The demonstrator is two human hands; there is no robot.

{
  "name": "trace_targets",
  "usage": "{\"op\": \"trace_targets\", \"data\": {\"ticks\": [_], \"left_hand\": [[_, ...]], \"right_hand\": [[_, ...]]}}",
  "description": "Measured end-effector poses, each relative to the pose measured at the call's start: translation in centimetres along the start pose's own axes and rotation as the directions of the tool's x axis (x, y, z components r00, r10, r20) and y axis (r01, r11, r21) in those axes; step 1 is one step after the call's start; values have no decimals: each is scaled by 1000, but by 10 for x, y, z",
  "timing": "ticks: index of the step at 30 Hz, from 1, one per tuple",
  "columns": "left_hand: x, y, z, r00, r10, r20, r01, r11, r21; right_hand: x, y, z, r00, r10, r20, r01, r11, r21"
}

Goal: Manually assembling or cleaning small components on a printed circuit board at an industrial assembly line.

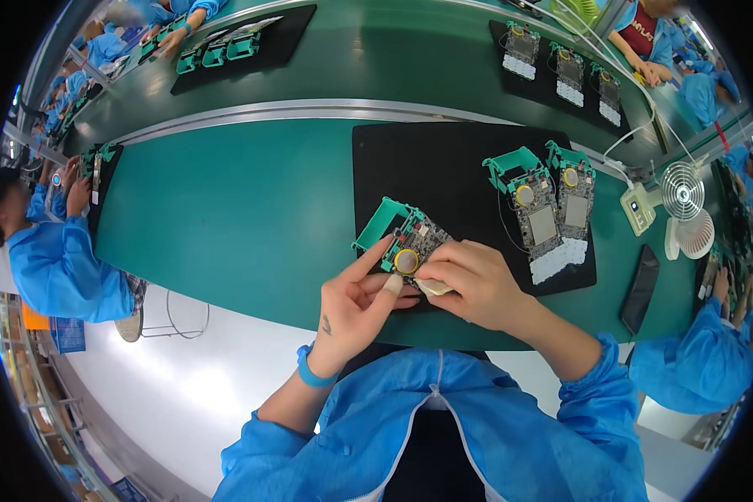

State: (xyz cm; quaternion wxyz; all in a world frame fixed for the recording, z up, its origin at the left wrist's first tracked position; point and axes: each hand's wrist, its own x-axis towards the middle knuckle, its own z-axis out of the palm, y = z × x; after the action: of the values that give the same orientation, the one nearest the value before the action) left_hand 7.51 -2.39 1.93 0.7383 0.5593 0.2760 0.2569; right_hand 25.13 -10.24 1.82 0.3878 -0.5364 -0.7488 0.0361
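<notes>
A grey circuit board (427, 239) with a green plastic bracket (380, 224) at its upper left is tilted over the front part of a black mat (427, 155). On the board sits a round, yellow-rimmed coin cell (407, 261). My left hand (356, 303) grips the board by its left and lower edge, with a pale cover on the thumb. My right hand (477, 280) is closed at the board's lower right edge, fingertips beside the coin cell. A pale covering shows on its thumb; any small part between these fingertips is hidden.
Two more boards with green brackets (540, 219) lie at the mat's right. A dark phone (640, 290), a white fan (683, 191) and a pale box-shaped device (637, 209) are farther right. Beyond the metal rail (326, 109), boards lie on black mats. Co-workers sit around.
</notes>
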Motion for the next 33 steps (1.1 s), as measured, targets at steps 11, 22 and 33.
{"op": "trace_targets", "data": {"ticks": [11, 22, 33], "left_hand": [[-2, -2, 6, 998, -36, -50, 30, 993, -110], [1, -8, 24, 984, 15, -177, -39, 990, -133], [1, -14, 24, 979, 30, -200, -44, 997, -66]], "right_hand": [[3, -9, -1, 1000, 18, 25, -17, 998, -63], [-6, -49, -3, 894, 447, 39, -448, 892, 51], [-9, -37, 15, 852, 522, 30, -514, 847, -138]]}}
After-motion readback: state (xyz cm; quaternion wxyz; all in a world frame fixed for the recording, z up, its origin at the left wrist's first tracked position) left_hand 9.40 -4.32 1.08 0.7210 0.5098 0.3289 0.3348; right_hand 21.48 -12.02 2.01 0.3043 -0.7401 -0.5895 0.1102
